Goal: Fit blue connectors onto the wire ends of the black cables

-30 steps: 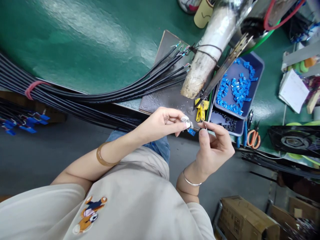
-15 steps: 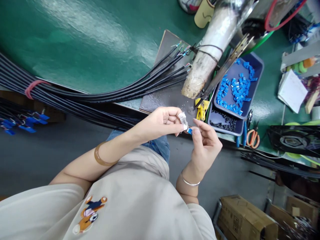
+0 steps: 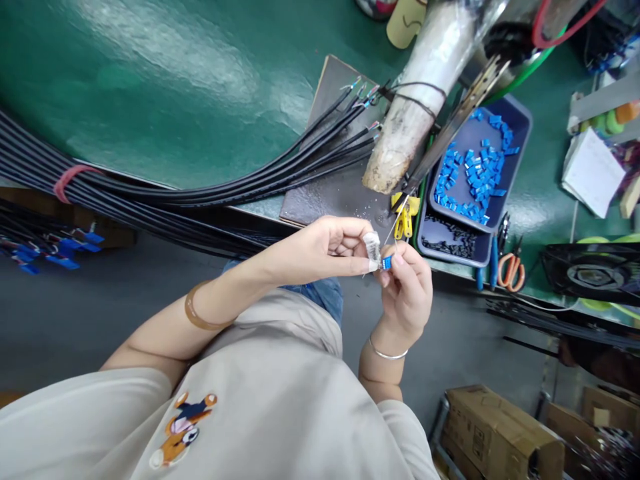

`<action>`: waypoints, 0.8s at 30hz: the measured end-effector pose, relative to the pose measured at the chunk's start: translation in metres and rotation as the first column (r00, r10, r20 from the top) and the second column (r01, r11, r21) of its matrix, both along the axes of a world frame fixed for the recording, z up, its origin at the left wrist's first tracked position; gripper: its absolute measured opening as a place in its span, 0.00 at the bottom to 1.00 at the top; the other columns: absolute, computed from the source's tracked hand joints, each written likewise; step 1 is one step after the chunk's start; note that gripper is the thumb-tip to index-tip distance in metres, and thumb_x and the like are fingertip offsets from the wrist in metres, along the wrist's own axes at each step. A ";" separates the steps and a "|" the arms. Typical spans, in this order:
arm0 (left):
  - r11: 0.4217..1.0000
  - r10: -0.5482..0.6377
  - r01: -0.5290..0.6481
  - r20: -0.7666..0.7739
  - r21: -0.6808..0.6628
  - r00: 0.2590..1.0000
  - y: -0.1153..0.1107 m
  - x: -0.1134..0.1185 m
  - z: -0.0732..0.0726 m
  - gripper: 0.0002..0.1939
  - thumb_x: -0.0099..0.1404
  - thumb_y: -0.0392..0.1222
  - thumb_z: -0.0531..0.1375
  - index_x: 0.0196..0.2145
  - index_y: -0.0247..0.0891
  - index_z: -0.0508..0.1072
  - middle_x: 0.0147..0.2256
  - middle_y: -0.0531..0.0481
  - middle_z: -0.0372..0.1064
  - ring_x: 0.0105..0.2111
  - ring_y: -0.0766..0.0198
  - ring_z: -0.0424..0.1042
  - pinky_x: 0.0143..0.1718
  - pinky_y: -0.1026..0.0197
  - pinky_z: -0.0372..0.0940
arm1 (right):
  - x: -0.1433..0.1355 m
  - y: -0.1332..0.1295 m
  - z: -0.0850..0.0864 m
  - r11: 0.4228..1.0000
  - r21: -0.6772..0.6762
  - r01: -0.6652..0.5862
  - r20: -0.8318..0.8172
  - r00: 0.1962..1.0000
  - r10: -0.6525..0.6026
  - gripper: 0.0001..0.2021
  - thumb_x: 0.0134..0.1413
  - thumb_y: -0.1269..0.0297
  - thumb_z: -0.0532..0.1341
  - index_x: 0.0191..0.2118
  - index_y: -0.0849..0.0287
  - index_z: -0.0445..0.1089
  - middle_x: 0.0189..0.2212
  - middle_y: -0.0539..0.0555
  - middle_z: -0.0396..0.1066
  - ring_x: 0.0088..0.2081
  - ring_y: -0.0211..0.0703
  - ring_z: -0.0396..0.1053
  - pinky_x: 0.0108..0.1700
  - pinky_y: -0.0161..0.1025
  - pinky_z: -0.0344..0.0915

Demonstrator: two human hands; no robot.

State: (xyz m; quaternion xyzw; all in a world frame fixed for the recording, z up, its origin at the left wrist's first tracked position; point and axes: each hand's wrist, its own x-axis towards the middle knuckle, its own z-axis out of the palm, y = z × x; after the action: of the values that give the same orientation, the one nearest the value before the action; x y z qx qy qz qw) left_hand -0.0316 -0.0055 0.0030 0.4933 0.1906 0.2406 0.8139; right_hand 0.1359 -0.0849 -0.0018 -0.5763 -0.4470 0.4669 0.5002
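My left hand (image 3: pixel 347 249) is pinched closed, with white wrapping on its thumb and index fingertips. Thin wires, only partly visible, come out between those tips. Against them sits a small blue connector (image 3: pixel 387 263), gripped by the thumb and fingers of my right hand (image 3: pixel 409 283). A thin pale strand (image 3: pixel 397 220) stretches up from the right fingers toward a yellow tool (image 3: pixel 404 217) at the bench edge. Both hands are close together, just in front of the bench. What lies inside the left palm is hidden.
Bundled black cables (image 3: pixel 200 195) run along the bench onto a dark board (image 3: pixel 330 190). A white wrapped tube (image 3: pixel 410 120) slants down above it. Right of it are a tray of blue connectors (image 3: pixel 523 127), a tray of black parts (image 3: pixel 483 257) and orange-handled scissors (image 3: pixel 511 272).
My right hand has closed in, its raised fingers now curled around the blue connector. The connector has shifted slightly right. A pale strand now shows above the right hand.
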 end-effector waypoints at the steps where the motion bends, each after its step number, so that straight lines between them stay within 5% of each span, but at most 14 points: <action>1: 1.000 0.009 -0.009 -0.017 0.006 1.000 0.000 0.000 0.001 0.09 0.60 0.36 0.66 0.30 0.34 0.67 0.25 0.55 0.66 0.25 0.74 0.64 0.27 0.70 0.59 | 0.002 0.001 0.001 1.000 0.005 -0.023 0.007 1.000 0.023 0.17 0.59 0.52 0.60 0.25 0.58 0.64 0.16 0.44 0.59 0.19 0.31 0.55 0.22 0.33 0.50; 17: 0.961 0.275 -0.270 -0.097 0.061 0.957 -0.007 0.011 -0.005 0.09 0.55 0.33 0.66 0.28 0.35 0.66 0.25 0.56 0.65 0.23 0.76 0.63 0.25 0.72 0.58 | -0.005 0.005 0.003 0.978 0.155 0.140 0.404 0.894 -0.193 0.16 0.62 0.54 0.60 0.26 0.58 0.67 0.18 0.44 0.63 0.22 0.31 0.60 0.26 0.33 0.55; 24: 0.932 0.361 -0.360 -0.102 0.032 0.927 -0.009 0.017 -0.008 0.10 0.57 0.33 0.66 0.28 0.35 0.65 0.28 0.52 0.72 0.28 0.72 0.73 0.30 0.71 0.65 | -0.007 0.005 0.001 0.924 0.306 0.227 0.456 0.817 -0.352 0.09 0.60 0.57 0.62 0.33 0.57 0.70 0.18 0.42 0.60 0.18 0.29 0.56 0.22 0.33 0.51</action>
State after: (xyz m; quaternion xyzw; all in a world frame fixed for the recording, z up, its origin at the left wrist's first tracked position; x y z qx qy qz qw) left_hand -0.0144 -0.0142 -0.0048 0.4672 0.3194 0.3606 0.7414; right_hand 0.1286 -0.0804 -0.0009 -0.6752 -0.5206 0.1613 0.4970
